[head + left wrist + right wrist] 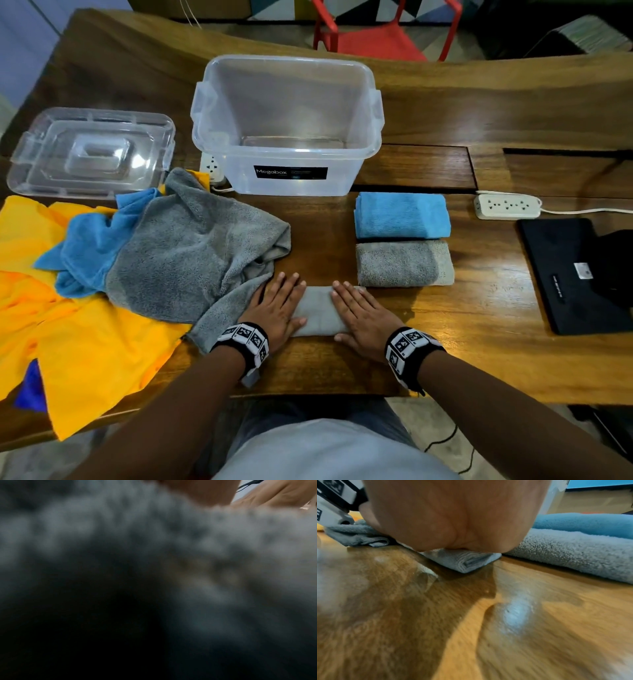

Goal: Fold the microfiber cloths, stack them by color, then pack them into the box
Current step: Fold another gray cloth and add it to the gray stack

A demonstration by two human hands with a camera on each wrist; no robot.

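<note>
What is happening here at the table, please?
A person presses both flat hands, left hand and right hand, on a small folded grey cloth. A folded blue cloth and a folded grey towel lie beside it. The box is empty; an unfolded pile waits at left.

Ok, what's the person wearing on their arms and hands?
The forearms are bare, with no sleeves or gloves. The left hand and right hand each have a black wristband carrying white square tiles printed with black coded markers. A grey block hangs under the left band.
</note>
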